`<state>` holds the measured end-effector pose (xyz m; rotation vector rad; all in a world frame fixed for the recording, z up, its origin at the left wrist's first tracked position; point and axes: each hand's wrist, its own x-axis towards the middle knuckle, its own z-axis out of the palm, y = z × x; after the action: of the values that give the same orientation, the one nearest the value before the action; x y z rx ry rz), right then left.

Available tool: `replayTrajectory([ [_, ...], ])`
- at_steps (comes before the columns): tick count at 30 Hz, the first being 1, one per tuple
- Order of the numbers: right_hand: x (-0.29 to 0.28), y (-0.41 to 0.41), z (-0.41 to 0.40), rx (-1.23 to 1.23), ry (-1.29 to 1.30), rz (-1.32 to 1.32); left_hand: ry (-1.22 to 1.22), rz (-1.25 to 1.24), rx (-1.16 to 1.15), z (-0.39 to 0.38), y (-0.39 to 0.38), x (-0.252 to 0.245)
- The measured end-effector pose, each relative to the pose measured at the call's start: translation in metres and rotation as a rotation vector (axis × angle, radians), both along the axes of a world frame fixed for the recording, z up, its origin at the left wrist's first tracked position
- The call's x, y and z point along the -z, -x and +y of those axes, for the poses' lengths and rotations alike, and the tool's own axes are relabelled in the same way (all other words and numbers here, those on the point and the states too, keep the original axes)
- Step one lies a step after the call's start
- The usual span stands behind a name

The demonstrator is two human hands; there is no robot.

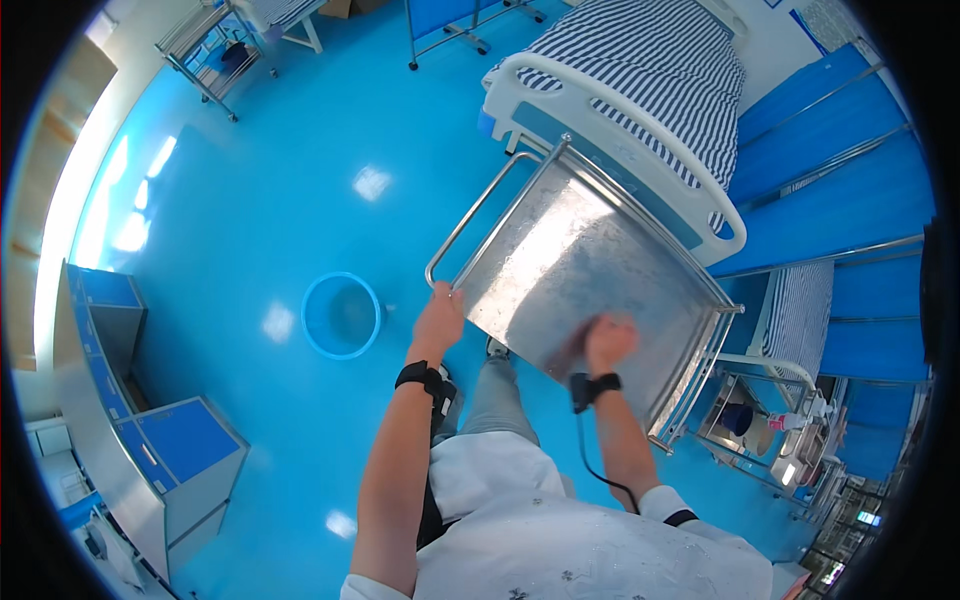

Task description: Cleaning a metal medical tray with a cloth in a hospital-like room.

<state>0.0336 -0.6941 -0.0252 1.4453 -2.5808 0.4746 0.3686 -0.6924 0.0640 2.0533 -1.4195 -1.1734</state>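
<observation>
My left hand (440, 319) grips the near left corner of a stainless-steel trolley, beside its bent tube handle (469, 217). Over the trolley's shiny top (555, 262) is my right hand (611, 343), blurred by motion. A brownish smear (568, 354) shows on the metal at its left; I cannot tell if it is a cloth or the hand's reflection. The blur also hides whether these fingers hold anything. Wet-looking marks and bright glare cover part of the steel. Both wrists wear black straps, and a cable runs from the right one.
A hospital bed (622, 135) with striped bedding stands just past the trolley. Blue folding screens (832, 187) line the right side. On the floor at left is a blue bucket (341, 315), with blue-fronted cabinets (187, 442) further left. Another trolley (750, 427) holds bottles at right.
</observation>
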Motion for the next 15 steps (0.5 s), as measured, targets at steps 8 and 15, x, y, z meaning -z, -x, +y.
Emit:
replayTrajectory([
  [8,-0.041,-0.177,-0.029,-0.769,-0.01,-0.467,-0.039,-0.036,-0.002,0.0,-0.001,0.001],
  [15,-0.036,-0.007,0.045,-0.467,0.008,-0.421,-0.024,-0.009,0.035,0.002,-0.011,0.005],
])
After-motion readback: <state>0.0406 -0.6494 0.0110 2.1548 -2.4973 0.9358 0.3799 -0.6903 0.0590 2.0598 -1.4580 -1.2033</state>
